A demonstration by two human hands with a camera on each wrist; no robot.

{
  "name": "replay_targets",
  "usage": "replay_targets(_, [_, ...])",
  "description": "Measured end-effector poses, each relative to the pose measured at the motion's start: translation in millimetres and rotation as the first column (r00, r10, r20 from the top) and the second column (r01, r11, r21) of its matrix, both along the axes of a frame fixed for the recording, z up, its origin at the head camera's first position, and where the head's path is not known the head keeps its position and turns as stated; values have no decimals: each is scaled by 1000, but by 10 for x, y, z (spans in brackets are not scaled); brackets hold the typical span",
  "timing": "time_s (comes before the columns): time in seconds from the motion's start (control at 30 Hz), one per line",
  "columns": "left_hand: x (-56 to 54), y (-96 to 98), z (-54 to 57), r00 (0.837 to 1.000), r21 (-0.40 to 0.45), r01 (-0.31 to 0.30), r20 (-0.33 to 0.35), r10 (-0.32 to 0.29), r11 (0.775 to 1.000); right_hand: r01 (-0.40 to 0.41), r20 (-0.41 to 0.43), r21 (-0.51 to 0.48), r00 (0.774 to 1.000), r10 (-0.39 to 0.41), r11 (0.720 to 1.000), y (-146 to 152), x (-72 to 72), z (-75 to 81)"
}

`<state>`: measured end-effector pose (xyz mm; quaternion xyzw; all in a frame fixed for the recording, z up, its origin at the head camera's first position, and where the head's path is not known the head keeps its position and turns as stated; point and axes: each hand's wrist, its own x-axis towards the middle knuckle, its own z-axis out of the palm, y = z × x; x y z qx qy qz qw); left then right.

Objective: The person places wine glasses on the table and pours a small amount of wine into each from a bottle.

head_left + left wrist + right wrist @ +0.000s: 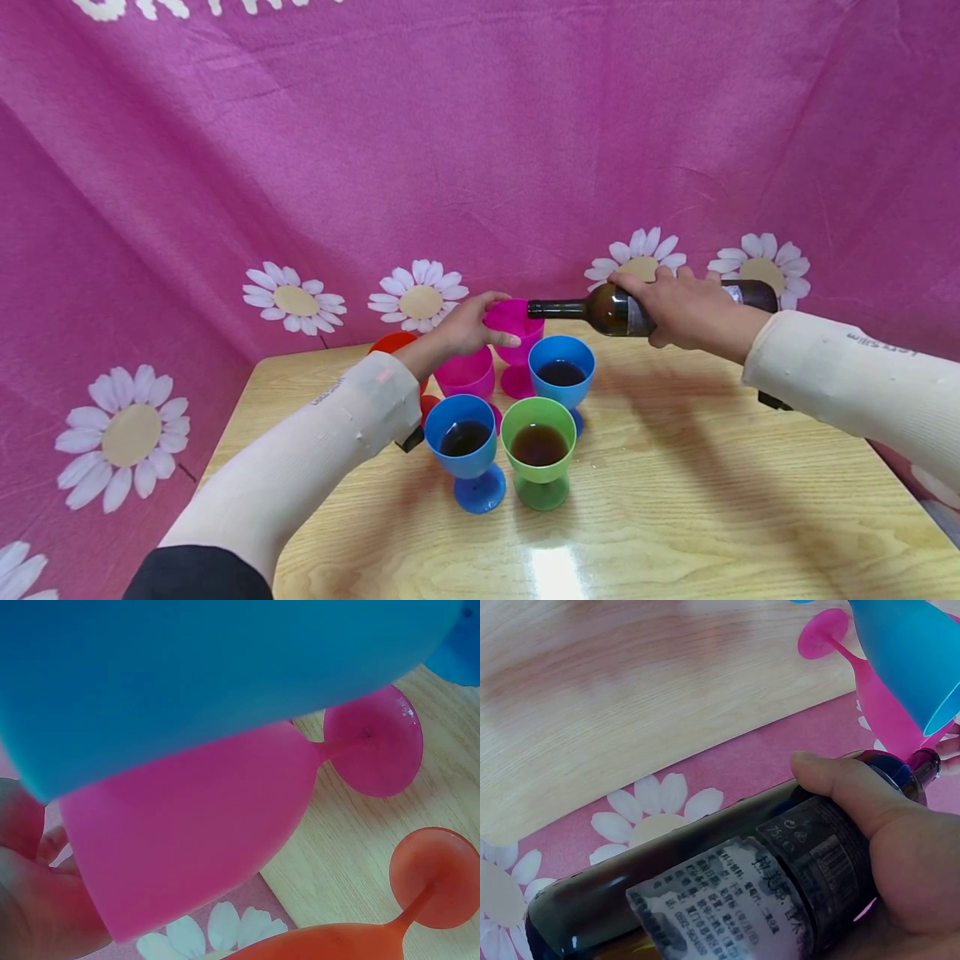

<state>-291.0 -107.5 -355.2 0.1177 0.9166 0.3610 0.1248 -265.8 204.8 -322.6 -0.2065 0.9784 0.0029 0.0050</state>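
Both arms [840,371] reach forward, right grip [678,307] around the bottle [609,312].

A dark glass bottle [615,317] is tipped nearly level, neck to the left, its mouth at the rim of a bright pink goblet [527,344]; contact cannot be told. A worn white label [724,900] bears printed characters. The goblet stands upright on its round foot, on the wooden table [675,500].
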Motion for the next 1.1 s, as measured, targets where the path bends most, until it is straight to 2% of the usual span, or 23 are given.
replay_targets(0.67, [-13,-1,-5,1000,-5,9,-2,-9,1000,4,8,0,1000,-4,1000,-10,11,22])
replay_targets(1.1, [-31,0,-6,1000,17,15,21,-15,1000,-7,-7,12,1000,8,1000,0,17,31])
